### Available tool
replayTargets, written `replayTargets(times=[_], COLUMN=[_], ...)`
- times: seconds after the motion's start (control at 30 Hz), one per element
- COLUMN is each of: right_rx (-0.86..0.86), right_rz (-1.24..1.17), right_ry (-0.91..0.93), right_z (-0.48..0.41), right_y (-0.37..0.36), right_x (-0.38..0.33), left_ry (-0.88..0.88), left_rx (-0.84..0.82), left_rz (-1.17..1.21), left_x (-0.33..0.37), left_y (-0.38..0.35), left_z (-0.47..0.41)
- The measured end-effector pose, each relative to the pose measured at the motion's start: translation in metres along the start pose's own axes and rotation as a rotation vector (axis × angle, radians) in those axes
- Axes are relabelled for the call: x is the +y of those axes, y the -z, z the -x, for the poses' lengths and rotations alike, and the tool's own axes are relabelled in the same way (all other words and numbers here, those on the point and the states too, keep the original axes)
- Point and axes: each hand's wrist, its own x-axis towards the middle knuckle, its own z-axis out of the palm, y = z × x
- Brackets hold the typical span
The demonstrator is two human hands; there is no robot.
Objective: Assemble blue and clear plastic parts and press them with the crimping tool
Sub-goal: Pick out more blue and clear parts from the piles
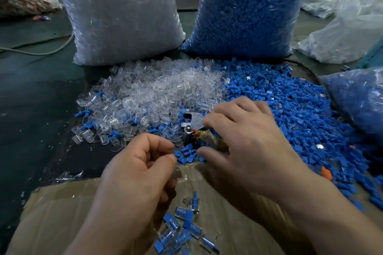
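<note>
A heap of clear plastic caps (pixel 157 91) lies beside a spread of blue plastic plugs (pixel 294 109) on the dark table. Between them lies the crimping tool (pixel 191 128), with a metal head and a tape-wrapped handle. My right hand (pixel 250 143) lies over the handle with relaxed, spread fingers; the index tip touches the metal head and the thumb stays apart over a few blue plugs (pixel 184 156). My left hand (pixel 141 165) hovers just left of those plugs, fingers curled and thumb against the index; nothing shows in it. Several assembled blue-and-clear pieces (pixel 186 227) lie in the cardboard box (pixel 62 203).
Two tall plastic sacks stand behind the heaps: one of clear parts (pixel 118 16), one of blue parts (pixel 248 10). A smaller bag of blue parts (pixel 360 99) sits at the right. A grey cable (pixel 41 51) crosses the table at the left. White bags (pixel 348 33) lie far right.
</note>
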Motion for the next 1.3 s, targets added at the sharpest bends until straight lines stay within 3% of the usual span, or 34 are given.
replayTargets(times=[0.13,0.23,0.37,0.53,0.67,0.73,0.83,0.87,0.9,0.97,1.03,1.1,1.3], right_rx=[0.029,0.050,0.028,0.164,0.274,0.192,-0.260,-0.386,-0.453,-0.423,-0.315,-0.290,-0.366], right_rz=[-0.025,-0.057,-0.100,-0.142,-0.201,-0.397,-1.135,-1.312,-1.338,-1.076,-0.576,-0.246,-0.234], right_ry=[0.171,0.168,0.153,0.200,0.263,0.167,-0.243,-0.351,-0.373,-0.303,-0.138,-0.036,0.137], right_z=[0.007,0.008,0.009,0.011,0.013,0.014,0.017,0.017,0.017,0.015,0.014,0.016,0.019], right_y=[-0.002,-0.002,-0.001,-0.003,-0.003,0.001,0.011,0.014,0.017,0.015,0.011,0.007,0.000], right_x=[-0.022,-0.024,-0.025,-0.026,-0.030,-0.033,-0.039,-0.036,-0.034,-0.030,-0.027,-0.027,-0.034], left_ry=[-0.104,-0.208,-0.103,0.102,0.104,-0.016,-0.442,-0.590,-0.698,-0.732,-0.618,-0.496,-0.471], left_rx=[0.039,0.021,-0.033,-0.206,-0.286,-0.283,-0.170,-0.146,-0.140,-0.126,-0.088,-0.111,-0.378], left_rz=[-0.036,-0.031,0.228,0.427,0.527,0.520,0.200,0.074,-0.029,-0.190,-0.396,-0.568,-0.762], left_x=[-0.004,0.002,0.004,0.008,0.009,0.006,0.001,0.001,0.002,0.002,0.003,0.001,-0.002], left_y=[-0.005,-0.001,0.000,0.005,0.006,0.006,0.008,0.010,0.013,0.021,0.030,0.036,0.024], left_z=[0.003,0.007,0.003,-0.001,0.001,0.003,0.008,0.008,0.008,0.005,0.000,-0.004,-0.001])
